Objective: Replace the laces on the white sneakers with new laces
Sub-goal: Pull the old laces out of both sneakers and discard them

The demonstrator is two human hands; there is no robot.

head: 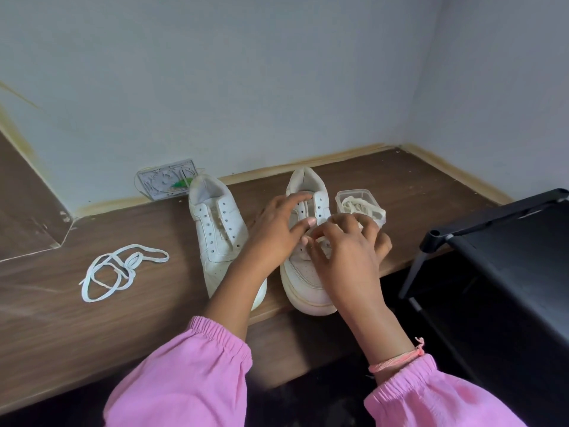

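Two white sneakers stand side by side on a brown wooden shelf [61, 318], toes toward me. The left sneaker [215, 229] has bare eyelets and no lace. Both my hands work on top of the right sneaker [303, 272]. My left hand [277, 229] rests on its tongue with the fingers spread, the thumb near a lace. My right hand [341, 251] pinches a white lace [321, 240] at the lower eyelets. A loose white lace [117, 269] lies tangled on the shelf at the left. A clear plastic tub [360, 204] holding cream laces sits just right of the right sneaker.
A small clear plastic packet [167, 180] with something green leans on the wall behind the left sneaker. A black rack [498, 257] stands at the right, past the shelf's end. The wall corner closes the shelf at the back right.
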